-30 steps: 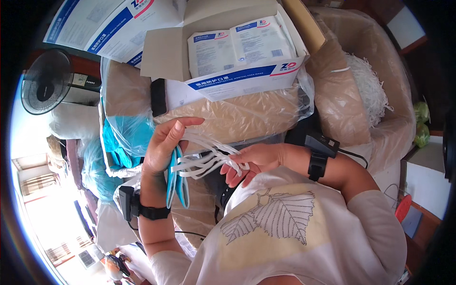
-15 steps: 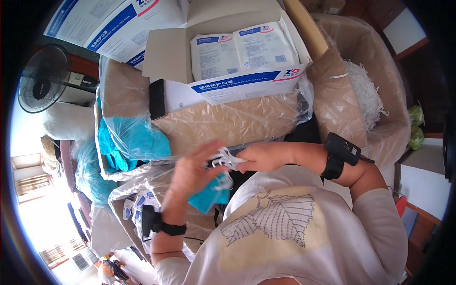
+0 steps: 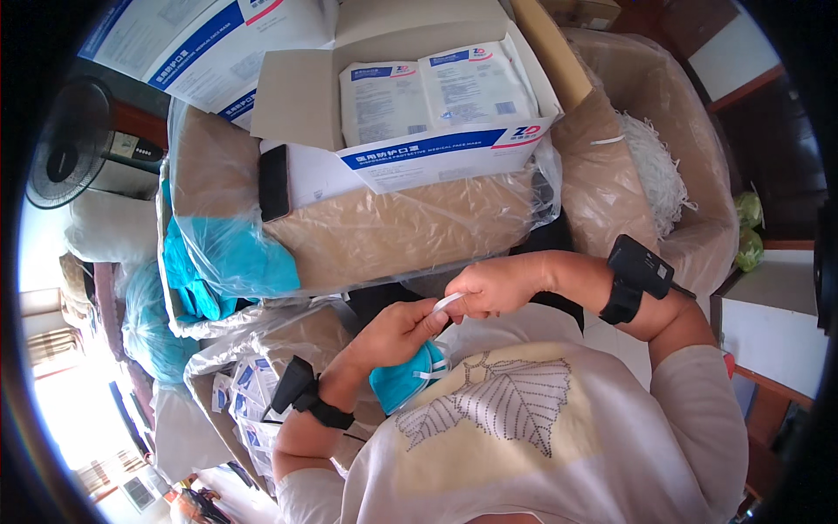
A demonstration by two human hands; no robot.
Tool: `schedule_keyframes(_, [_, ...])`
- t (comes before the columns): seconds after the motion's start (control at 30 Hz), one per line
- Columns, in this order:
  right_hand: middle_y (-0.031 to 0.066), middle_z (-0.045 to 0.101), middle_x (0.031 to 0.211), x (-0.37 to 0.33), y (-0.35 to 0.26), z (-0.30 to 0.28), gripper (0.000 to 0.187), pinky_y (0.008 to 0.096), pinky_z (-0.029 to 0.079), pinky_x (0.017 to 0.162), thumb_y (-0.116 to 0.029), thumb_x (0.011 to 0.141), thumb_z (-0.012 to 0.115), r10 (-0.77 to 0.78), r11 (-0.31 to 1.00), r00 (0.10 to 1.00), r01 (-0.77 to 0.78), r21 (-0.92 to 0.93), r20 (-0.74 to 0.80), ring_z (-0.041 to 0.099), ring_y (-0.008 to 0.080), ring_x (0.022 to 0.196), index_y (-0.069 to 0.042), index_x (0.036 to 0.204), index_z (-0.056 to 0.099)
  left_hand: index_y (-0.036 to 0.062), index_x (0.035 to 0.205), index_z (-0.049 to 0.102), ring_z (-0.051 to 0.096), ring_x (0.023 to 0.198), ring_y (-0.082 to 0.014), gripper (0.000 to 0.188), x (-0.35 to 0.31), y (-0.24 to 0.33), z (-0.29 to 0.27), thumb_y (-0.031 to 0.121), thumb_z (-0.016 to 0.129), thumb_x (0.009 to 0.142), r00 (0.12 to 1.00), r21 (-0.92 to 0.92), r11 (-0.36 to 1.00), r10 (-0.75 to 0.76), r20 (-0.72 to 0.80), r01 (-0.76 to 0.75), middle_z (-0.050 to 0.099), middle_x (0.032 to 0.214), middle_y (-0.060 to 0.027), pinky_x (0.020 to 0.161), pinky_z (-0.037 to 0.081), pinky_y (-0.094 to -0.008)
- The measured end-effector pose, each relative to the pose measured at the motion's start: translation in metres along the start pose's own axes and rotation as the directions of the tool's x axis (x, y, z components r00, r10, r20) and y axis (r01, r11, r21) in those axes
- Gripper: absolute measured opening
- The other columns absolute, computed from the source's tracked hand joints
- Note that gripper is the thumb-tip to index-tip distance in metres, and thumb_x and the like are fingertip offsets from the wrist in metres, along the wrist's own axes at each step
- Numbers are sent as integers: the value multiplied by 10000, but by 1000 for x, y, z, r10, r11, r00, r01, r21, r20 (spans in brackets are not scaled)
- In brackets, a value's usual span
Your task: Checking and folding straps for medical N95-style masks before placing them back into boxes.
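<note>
Close in front of my body, my left hand (image 3: 394, 334) and my right hand (image 3: 494, 288) meet, both with fingers closed. Between their fingertips shows a short length of white elastic strap (image 3: 449, 302), pinched from either side. Just below my left hand is a teal face mask (image 3: 403, 377) with white straps across it, close against my shirt. My left hand hides its upper part, so whether that hand also grips the mask is not visible.
Ahead stands an open carton (image 3: 450, 168) of wrapped mask packs, beside a black phone (image 3: 274, 183). Teal masks (image 3: 236, 258) fill a plastic-lined box at left; small packets (image 3: 255, 389) lie in a lower box. A lined box at right holds white straps (image 3: 653, 175).
My left hand, earlier raised with spread fingers beside a bunch of white straps, has come down and closed against my right hand. The bunch now shows as one short strap; the view shifted slightly.
</note>
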State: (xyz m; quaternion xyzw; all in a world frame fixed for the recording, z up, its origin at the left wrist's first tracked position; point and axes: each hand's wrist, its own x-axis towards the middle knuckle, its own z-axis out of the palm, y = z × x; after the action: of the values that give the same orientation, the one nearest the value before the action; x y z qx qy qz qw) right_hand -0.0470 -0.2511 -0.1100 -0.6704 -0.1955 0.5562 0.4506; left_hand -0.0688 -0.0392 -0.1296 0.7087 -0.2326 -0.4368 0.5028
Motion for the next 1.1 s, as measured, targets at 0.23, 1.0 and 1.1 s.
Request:
schedule_keyframes(0.23, [45, 568, 687, 1, 3, 13, 369, 261, 453, 593, -338, 915, 404, -48, 997, 989, 39, 66, 141, 553, 125, 634, -5, 852, 551, 11, 830, 577, 364, 594, -56, 344, -8, -5, 1, 296, 412, 930, 988, -214, 974, -46, 151, 78, 426, 600, 29, 536, 361, -237])
schedule_keyframes(1.0, [7, 466, 622, -92, -16, -17, 410, 267, 385, 576, -355, 940, 333, 130, 989, 925, -96, -111, 358, 424, 108, 588, -16, 755, 469, 19, 677, 522, 502, 527, -297, 298, -22, 29, -7, 225, 482, 888, 947, 139, 957, 217, 239, -254, 482, 575, -131, 482, 396, -333])
schedule_keyframes(1.1, [15, 498, 650, -104, -11, -27, 394, 260, 400, 588, -338, 939, 339, 204, 975, 909, -155, -158, 364, 453, 102, 615, -14, 775, 491, 26, 692, 536, 513, 527, -231, 304, -27, 11, -7, 246, 477, 893, 956, 133, 950, 266, 128, -282, 498, 576, -95, 499, 406, -309])
